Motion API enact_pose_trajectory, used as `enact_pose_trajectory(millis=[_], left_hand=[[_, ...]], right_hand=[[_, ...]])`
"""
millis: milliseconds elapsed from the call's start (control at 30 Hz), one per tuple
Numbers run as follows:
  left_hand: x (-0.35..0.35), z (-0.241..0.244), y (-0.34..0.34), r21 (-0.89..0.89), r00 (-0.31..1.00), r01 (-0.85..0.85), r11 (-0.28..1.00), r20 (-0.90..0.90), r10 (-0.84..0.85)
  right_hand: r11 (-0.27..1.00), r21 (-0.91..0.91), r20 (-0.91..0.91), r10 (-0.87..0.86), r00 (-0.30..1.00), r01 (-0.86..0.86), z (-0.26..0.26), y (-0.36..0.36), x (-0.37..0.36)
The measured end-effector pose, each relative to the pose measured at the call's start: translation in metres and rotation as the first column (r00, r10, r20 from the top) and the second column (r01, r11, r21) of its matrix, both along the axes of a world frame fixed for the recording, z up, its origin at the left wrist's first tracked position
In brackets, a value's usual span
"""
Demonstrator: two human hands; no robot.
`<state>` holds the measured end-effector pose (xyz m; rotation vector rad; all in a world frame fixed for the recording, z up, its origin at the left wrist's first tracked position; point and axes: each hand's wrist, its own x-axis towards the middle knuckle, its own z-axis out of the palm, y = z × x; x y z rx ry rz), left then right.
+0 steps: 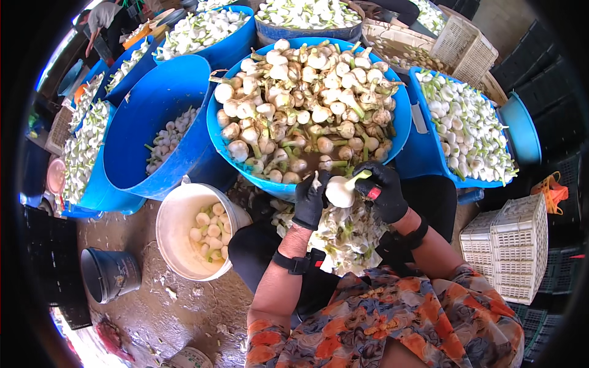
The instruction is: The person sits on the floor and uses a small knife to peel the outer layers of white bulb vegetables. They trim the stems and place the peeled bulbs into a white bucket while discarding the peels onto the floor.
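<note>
A white garlic bulb (339, 192) with a short green stem is held between my two black-gloved hands, above the near rim of a blue tub (212, 133). My right hand (383, 191) grips it at the stem side; a small red piece shows at its fingers, too unclear to name. My left hand (311, 202) is closed at the bulb's left side, with a pale strip of skin (316, 181) at the fingertips. Unpeeled, brownish garlic bulbs (322, 106) are heaped in the tub, some in murky water. Peeled-off skins (352, 237) pile up below, between my knees.
Left of my knee stands a white bucket (172, 230) with peeled bulbs (214, 230). Blue tubs (142, 124) and a blue bin (464, 124) of garlic surround me. A dark bucket (110, 276) stands on the wet floor; white crates (511, 244) are at right. Another person (105, 20) bends far left.
</note>
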<state>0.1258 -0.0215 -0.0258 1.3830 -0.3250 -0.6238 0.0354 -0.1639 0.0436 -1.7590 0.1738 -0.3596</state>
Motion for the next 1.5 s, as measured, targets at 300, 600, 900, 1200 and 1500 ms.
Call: enact_pose_trajectory(millis=[300, 600, 900, 1200, 1500], left_hand=[[-0.008, -0.026, -0.015, 0.034, 0.853, -0.219, 0.975, 0.492, 0.174], [-0.017, -0.07, -0.033, 0.011, 0.713, -0.106, 0.994, 0.698, 0.069], [-0.015, -0.011, -0.013, 0.259, 0.882, 0.228, 0.939, 0.353, -0.312], [-0.001, -0.004, -0.007, 0.071, 0.972, 0.19, 0.979, 0.128, -0.198], [0.018, 0.001, 0.002, -0.195, 0.988, -0.153, 0.969, -0.049, 0.146]], right_hand=[[0.997, -0.017, 0.078, -0.073, 0.994, 0.074, 0.004, 0.004, 0.0], [0.943, 0.001, 0.208, 0.325, 0.922, -0.333, 0.074, 0.072, 0.056], [0.847, -0.416, -0.389, 0.163, 0.907, -0.33, 0.026, -0.026, 0.128], [0.11, -0.175, -0.982, 0.058, 0.182, -0.978, -0.138, -0.075, 0.17], [0.191, -0.479, -0.861, 0.088, 0.501, -0.857, -0.108, -0.038, 0.141]])
